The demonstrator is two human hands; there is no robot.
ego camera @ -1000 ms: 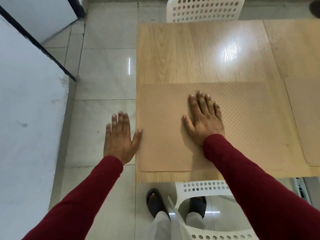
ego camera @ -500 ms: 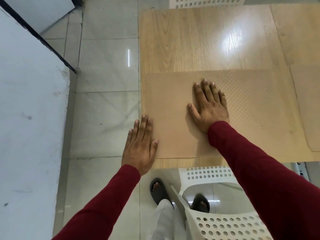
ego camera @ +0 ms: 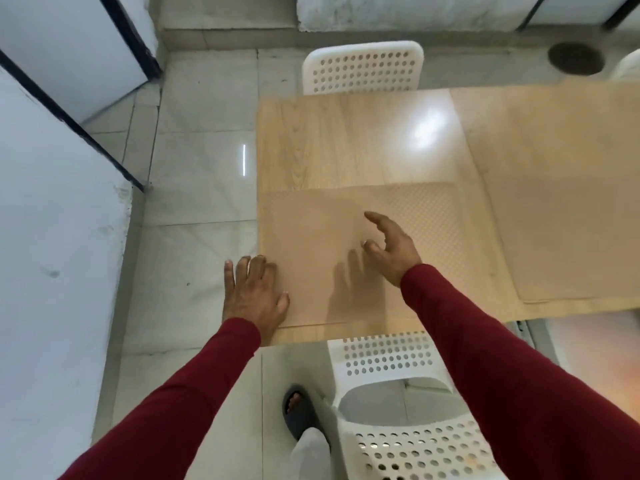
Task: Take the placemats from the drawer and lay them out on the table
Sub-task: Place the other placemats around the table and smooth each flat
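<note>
**Placemats flat on the table, both hands open**

Where the pale tiled floor (ego camera: 194,188) fills the left of the view, a light wooden table (ego camera: 346,143) is seen from above, its left edge running down the middle of the frame. Two tan placemats are laid on it. The nearer placemat (ego camera: 311,237) is spread flat at the table's front left corner, its left side lined up with the table edge and a fine dotted texture shown on its right part. A second placemat (ego camera: 568,237) is laid just beside it to the right, near the front edge. A white perforated chair (ego camera: 363,69) is set at the far side of the table, and another white chair (ego camera: 408,393) is tucked in at the near side.

The left hand (ego camera: 254,297) is held open and flat, palm down, at the near left corner of the nearer placemat, its fingers spread across the table edge. The right hand (ego camera: 391,249) is raised above the same placemat, open with fingers loosely curved, nothing gripped; its shadow is cast on the mat beneath. Both arms are covered by dark red sleeves (ego camera: 502,375). A dark sandal (ego camera: 299,410) is visible on the floor below.
</note>
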